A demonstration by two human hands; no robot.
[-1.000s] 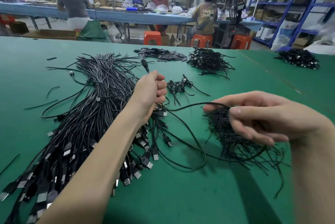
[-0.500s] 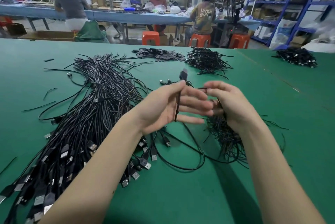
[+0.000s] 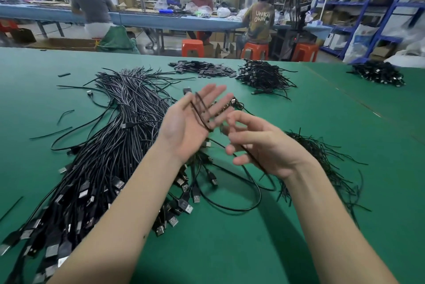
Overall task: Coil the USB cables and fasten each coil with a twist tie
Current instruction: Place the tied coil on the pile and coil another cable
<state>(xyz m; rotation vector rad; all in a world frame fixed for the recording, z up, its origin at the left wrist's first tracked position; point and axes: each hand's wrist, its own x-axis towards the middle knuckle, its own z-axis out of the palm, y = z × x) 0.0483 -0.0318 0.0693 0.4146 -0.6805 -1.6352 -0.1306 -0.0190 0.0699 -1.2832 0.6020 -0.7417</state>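
Since half a second ago, your left hand [image 3: 188, 129] has lifted and spread flat, palm up, at the centre of the frame. One USB cable [image 3: 202, 111] now loops in blurred strands across its straight fingers [image 3: 212, 93], its plug peeking out behind them. Your right hand [image 3: 259, 145], just to the right, curls loosely with the cable's free length running through it, then sagging onto the green bench [image 3: 230, 249]. Loose cables [image 3: 103, 145] fill the left; twist ties [image 3: 322, 157] lie right.
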